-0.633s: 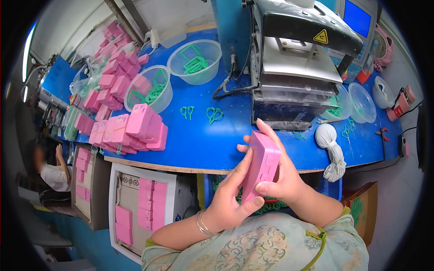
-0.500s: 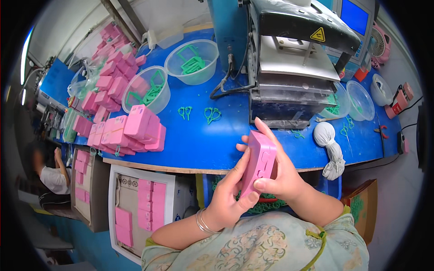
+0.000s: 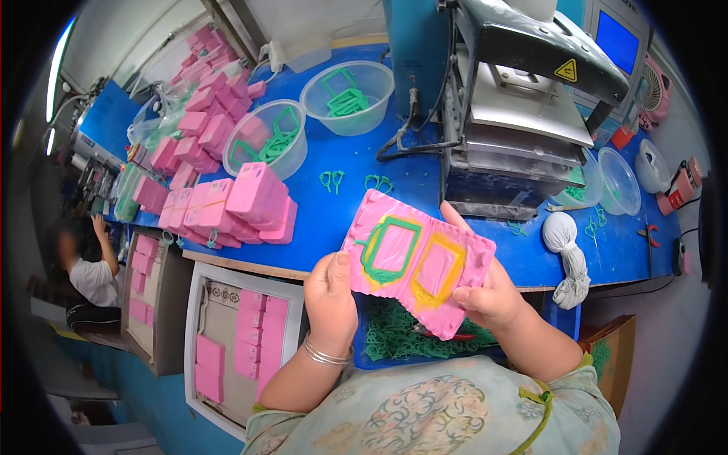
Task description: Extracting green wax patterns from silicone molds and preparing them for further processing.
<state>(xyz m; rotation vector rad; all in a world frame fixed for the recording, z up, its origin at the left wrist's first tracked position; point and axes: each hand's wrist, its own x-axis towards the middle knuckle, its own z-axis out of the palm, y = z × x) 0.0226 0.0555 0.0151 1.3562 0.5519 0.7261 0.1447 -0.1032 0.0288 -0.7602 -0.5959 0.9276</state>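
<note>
2 raised hands, left hand (image 3: 331, 292) and right hand (image 3: 489, 292) gripping opened pink mould (image 3: 415, 262) by opposite edges

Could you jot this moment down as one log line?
left hand: holds open pink mould | right hand: holds other edge | inside: green frame | behind: press machine

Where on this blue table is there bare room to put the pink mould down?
Bare blue table lies between the pink block stack and the grey machine, just beyond the open mould. The far left, with bowls and blocks, is crowded.
</note>
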